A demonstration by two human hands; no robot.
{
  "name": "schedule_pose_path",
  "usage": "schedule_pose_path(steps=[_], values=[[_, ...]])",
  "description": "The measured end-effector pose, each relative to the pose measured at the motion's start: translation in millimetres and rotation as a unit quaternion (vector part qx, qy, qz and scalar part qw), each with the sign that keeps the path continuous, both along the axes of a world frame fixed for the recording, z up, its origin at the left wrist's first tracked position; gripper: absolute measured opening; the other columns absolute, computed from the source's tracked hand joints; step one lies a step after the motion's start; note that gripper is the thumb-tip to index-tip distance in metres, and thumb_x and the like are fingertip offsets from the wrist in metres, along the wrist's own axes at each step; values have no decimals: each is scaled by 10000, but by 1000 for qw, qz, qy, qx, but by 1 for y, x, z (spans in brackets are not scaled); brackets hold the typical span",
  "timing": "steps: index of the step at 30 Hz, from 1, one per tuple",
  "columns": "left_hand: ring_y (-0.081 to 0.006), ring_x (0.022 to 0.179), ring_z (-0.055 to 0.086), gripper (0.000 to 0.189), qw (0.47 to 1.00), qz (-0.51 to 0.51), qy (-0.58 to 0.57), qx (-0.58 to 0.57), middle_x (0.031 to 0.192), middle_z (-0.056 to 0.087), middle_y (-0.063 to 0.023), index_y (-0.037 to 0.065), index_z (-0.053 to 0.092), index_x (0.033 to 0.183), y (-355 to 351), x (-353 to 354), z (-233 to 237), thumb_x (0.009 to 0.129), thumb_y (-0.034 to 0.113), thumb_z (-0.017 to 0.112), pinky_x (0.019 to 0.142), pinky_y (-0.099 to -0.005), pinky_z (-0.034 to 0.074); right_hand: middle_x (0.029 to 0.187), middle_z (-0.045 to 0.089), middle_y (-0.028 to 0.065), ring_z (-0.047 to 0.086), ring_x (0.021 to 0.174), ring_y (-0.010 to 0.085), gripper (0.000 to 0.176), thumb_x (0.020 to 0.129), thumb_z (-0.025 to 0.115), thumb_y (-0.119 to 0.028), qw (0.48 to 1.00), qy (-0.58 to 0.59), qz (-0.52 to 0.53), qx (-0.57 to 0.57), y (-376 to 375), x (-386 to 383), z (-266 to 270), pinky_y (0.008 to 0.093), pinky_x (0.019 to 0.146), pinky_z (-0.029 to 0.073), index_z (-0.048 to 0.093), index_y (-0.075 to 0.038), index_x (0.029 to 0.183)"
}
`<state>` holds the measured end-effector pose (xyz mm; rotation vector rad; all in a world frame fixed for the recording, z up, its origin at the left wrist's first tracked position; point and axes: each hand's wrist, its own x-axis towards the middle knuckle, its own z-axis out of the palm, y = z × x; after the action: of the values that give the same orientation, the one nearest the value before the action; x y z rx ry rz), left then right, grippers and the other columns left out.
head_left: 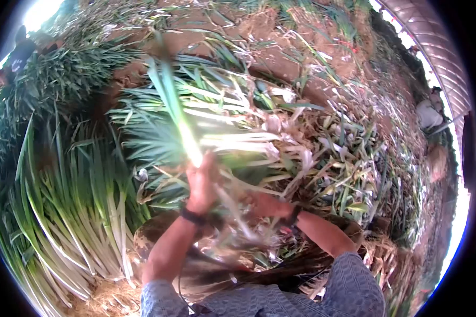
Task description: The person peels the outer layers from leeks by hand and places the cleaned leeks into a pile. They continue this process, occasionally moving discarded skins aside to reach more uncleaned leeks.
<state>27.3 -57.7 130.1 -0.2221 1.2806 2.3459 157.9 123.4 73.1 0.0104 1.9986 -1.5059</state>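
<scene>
My left hand (202,182) is closed around the white shank of a long green onion (183,124), whose green leaves point up and away from me. Below that hand the stalk's pale lower end slants down toward my lap, blurred. My right hand (259,203) is close beside it on the right, smeared by motion, so its fingers cannot be made out. Just beyond both hands lies a loose heap of green onions (222,103), white ends to the right. Dark bands circle both wrists.
Green onions with white shanks and roots stand bunched on my left (90,211). Behind them is another leafy pile (63,79). Stripped leaves and peelings (349,169) cover the ground to the right. Part of a person shows at the far left edge.
</scene>
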Motion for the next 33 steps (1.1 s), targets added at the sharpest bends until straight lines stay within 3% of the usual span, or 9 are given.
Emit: schedule_pose_path(steps=[2, 5, 7, 11, 14, 18, 21, 28, 33], values=[[-52, 409, 321, 213, 997, -22, 60, 44, 549, 341, 81, 129, 579, 854, -5, 0, 19, 995, 287, 602, 341, -248, 347, 1192, 643, 168, 674, 981, 216, 469, 920, 671, -256, 984, 68, -80, -145, 23, -21, -23, 372, 832, 559, 534, -51, 1319], [-59, 434, 352, 188, 990, -30, 56, 129, 607, 381, 63, 109, 564, 917, -10, 5, 45, 983, 280, 604, 347, -236, 380, 1266, 599, 173, 616, 1109, 287, 560, 847, 741, -291, 963, 5, -17, 269, 58, -86, -9, 390, 902, 526, 543, -27, 1300], [-75, 436, 372, 247, 997, 1, 1, 82, 577, 384, 53, 116, 506, 810, -7, 4, 36, 979, 264, 607, 367, -261, 368, 1284, 581, 204, 591, 1142, 332, 535, 847, 711, -231, 914, 219, -134, 313, 82, -89, -34, 451, 944, 493, 534, -3, 1298], [-87, 399, 366, 207, 1000, 9, -14, -10, 527, 376, 43, 100, 554, 845, -7, 11, -5, 983, 243, 610, 379, -271, 344, 1286, 545, 262, 481, 1246, 425, 587, 774, 675, -126, 849, 366, -65, 375, 112, -138, -85, 497, 1070, 368, 492, 13, 1314], [-82, 413, 372, 143, 997, -10, -75, 24, 540, 388, 43, 90, 573, 915, -13, 6, 5, 1001, 203, 587, 381, -263, 340, 1270, 541, 240, 492, 1214, 412, 637, 727, 684, -112, 844, 317, -6, 432, 126, -162, -116, 502, 1039, 376, 478, 5, 1319], [-81, 418, 374, 116, 994, 1, -112, -8, 545, 399, 35, 105, 580, 912, -15, 4, 0, 1003, 177, 583, 387, -259, 341, 1206, 501, 219, 521, 1120, 418, 523, 690, 672, -70, 766, 354, -39, 534, 127, -158, -158, 517, 931, 422, 487, -20, 1178], [-83, 418, 377, 113, 994, -5, -111, 1, 543, 414, 28, 108, 585, 905, -15, 5, 9, 998, 170, 594, 393, -263, 345, 1226, 506, 261, 474, 1195, 442, 539, 718, 589, -21, 853, 202, 41, 480, 130, -146, -159, 538, 921, 450, 494, 8, 1248], [-83, 436, 399, 30, 994, -25, -102, 9, 550, 437, 29, 135, 623, 970, -19, 18, 9, 990, 156, 615, 412, -264, 357, 1242, 467, 255, 491, 1155, 457, 531, 695, 620, -9, 767, 353, 33, 535, 127, -113, -155, 510, 972, 418, 473, -12, 1205], [-85, 445, 412, 25, 993, -25, -111, 18, 560, 460, 25, 133, 626, 979, -25, 17, 6, 984, 157, 627, 419, -266, 361, 1191, 544, 268, 533, 1115, 440, 355, 684, 691, -109, 821, 249, -15, 514, 132, -137, -167, 508, 949, 438, 528, -23, 987]])
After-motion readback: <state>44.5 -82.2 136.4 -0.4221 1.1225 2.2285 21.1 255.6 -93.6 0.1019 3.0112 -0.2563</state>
